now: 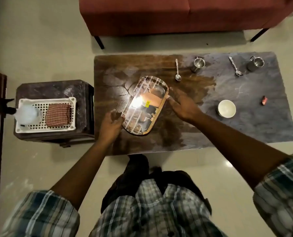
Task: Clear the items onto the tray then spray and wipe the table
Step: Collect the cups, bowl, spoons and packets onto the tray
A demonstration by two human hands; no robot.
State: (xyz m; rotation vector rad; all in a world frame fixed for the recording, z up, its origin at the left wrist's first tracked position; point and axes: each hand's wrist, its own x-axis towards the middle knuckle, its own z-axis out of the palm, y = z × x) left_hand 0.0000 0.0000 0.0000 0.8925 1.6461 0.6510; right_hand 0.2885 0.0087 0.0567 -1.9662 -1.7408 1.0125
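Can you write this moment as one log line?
stage: clearing not started | left hand: grips tray edge | right hand: touches tray rim | cups, spoons, bowl: on table

Red-checked cloth (58,115), white basket (46,100), white bowl (226,108), rust-red sofa (176,14).

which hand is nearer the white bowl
Right. The right hand lies at the tray's right edge, with bare table between it and the white bowl further right. The left hand holds the tray's lower left end, the whole tray farther away.
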